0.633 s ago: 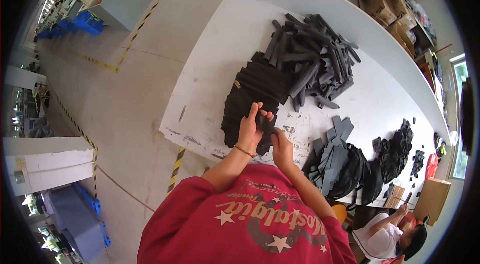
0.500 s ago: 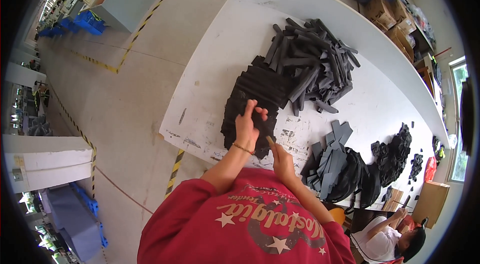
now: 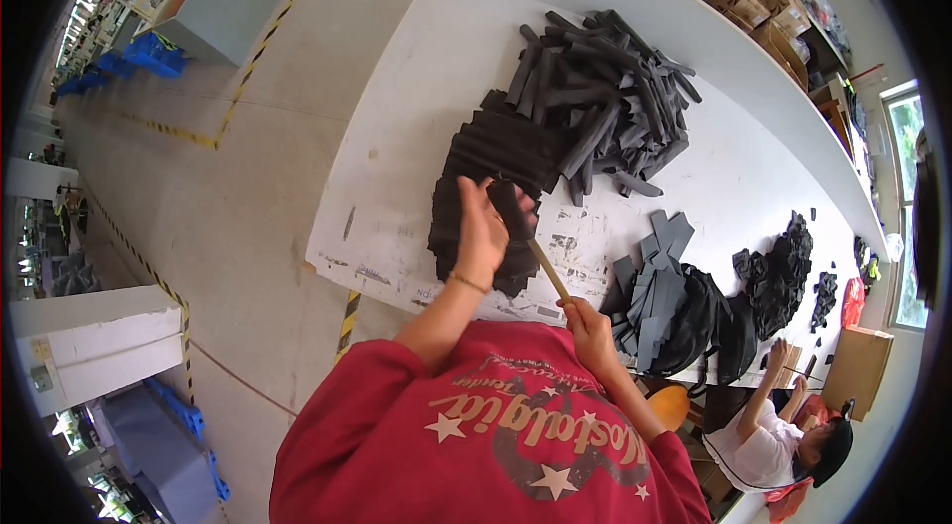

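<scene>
white and scuffed, the long worktable runs from near left to far right across a concrete floor marked with yellow-and-black tape. the left hand is raised over the table's near edge, fingers wrapped around a black foam strip held upright. the right hand, nearer and to the right, grips the lower end of a thin tan stick whose far end reaches up to the strip. just beyond the left hand lies a fanned row of black strips, and farther right a loose heap of strips. flat black cut pieces sit near right. another person works at the lower right.
</scene>
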Tool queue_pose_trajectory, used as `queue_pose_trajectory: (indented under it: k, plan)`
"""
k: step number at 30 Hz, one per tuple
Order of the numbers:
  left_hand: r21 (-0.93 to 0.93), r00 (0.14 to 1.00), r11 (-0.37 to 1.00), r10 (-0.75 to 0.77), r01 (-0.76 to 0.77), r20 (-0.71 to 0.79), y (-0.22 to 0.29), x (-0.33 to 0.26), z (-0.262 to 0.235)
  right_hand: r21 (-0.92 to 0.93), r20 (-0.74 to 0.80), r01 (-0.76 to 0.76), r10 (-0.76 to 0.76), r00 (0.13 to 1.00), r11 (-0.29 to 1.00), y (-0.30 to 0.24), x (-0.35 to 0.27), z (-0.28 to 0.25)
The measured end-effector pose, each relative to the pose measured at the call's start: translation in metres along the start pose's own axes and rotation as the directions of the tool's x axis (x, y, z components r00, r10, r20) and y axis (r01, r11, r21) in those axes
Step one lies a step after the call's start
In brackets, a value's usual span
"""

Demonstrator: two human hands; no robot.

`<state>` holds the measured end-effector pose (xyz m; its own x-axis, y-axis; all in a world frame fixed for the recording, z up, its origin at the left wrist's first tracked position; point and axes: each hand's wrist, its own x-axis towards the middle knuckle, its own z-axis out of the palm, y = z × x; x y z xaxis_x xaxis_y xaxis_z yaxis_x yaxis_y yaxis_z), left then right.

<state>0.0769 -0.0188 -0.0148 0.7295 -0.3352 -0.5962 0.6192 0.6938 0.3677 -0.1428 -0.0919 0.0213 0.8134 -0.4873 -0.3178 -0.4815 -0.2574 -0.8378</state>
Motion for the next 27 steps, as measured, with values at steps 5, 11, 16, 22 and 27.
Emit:
queue_pose_trajectory:
  k: [5, 11, 16, 22, 27]
  plan:
    - [0.190, 0.999, 0.981, 0.023, -0.032, 0.048, 0.011, 0.033, -0.022, -0.098, 0.132, 0.032, -0.019, 0.991, 0.995, 0.004, -0.019, 0.007]
    - [0.001, 0.999, 1.000, -0.003, 0.003, -0.042, 0.031, 0.069, -0.036, 0.003, 0.333, -0.025, 0.022, 0.943, 1.000, 0.005, -0.047, -0.072]
    - [-0.175, 0.940, 0.982, -0.122, 0.068, -0.318, -0.025, 0.056, -0.021, -0.015, -0.203, 0.035, -0.037, 0.979, 0.999, -0.027, 0.008, -0.017]
    - [0.191, 0.990, 0.981, 0.005, 0.022, -0.140, -0.044, 0.015, 0.002, 0.244, -0.284, 0.247, -0.174, 0.943, 0.938, -0.040, 0.096, 0.016]
    - [0.605, 0.670, 0.447, -0.017, -0.659, 0.742, -0.022, 0.018, -0.027, 0.350, -0.262, 0.187, -0.096, 0.960, 0.918, -0.039, 0.113, 0.001]
